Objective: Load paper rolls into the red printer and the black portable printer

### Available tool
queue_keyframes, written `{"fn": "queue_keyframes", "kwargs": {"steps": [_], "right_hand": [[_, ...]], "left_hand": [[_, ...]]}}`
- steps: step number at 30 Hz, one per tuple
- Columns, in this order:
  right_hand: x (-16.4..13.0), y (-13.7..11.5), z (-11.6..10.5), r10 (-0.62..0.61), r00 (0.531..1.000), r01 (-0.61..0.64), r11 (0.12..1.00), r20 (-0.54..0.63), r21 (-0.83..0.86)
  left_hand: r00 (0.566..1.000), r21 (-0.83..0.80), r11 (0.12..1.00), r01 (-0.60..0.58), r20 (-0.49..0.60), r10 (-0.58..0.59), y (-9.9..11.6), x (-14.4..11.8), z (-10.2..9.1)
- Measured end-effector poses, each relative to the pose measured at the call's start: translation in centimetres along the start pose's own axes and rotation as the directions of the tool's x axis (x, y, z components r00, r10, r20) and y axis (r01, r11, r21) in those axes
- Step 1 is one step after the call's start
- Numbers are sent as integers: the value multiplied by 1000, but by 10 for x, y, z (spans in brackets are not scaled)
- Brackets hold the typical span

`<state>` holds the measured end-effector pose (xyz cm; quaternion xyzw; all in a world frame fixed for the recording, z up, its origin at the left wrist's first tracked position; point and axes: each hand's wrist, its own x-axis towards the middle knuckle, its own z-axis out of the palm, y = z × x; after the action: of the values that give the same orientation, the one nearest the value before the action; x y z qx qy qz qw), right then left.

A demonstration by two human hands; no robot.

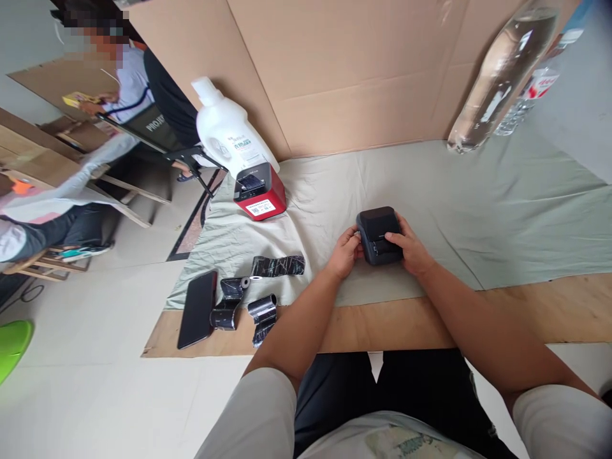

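Observation:
A small black portable printer (380,231) with rounded corners is in front of me, on or just above the grey-green cloth. My left hand (347,250) grips its left side, fingers curled against the edge. On the right side, my right hand (410,245) holds it too, with the thumb laid over the front of the top face. The undersides of the fingers are hidden by the device. To the left lie a curled black strip (278,266), a partly unrolled black roll (228,303) and a crumpled black piece (264,317). A dark phone (197,310) rests beside them.
A red and black box-shaped device (261,191) stands before a white jug (234,131). Cardboard (354,76) walls the back. A large clear bottle (502,80) and a smaller water bottle (528,95) stand at the back right. A person (134,76) sits on a chair at the left.

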<state>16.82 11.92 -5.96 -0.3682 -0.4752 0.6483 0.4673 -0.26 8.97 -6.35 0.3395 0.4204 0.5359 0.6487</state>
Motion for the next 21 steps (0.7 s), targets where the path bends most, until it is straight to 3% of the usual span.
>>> {"fn": "queue_keyframes", "kwargs": {"steps": [6,9,14,18,21], "right_hand": [[-1,-6,-5,-19,988,24,999,151,-34],[0,-10,-8,-55,986,62,997,155,-46],[7,-10,-18,-194,980,197,959,35,-205],[14,-1,-23,-168,970,84,911,-177,-405],[17,5,-20,-132,973,32,888,-188,-460]], "left_hand": [[999,-1,1000,-6,-32,6,7,-1,2],[998,2,1000,22,-55,-22,11,-2,4],[994,65,992,105,-13,-104,17,-8,6],[971,188,956,224,41,-236,27,-17,9],[956,275,921,275,27,-293,34,-21,9]]}}
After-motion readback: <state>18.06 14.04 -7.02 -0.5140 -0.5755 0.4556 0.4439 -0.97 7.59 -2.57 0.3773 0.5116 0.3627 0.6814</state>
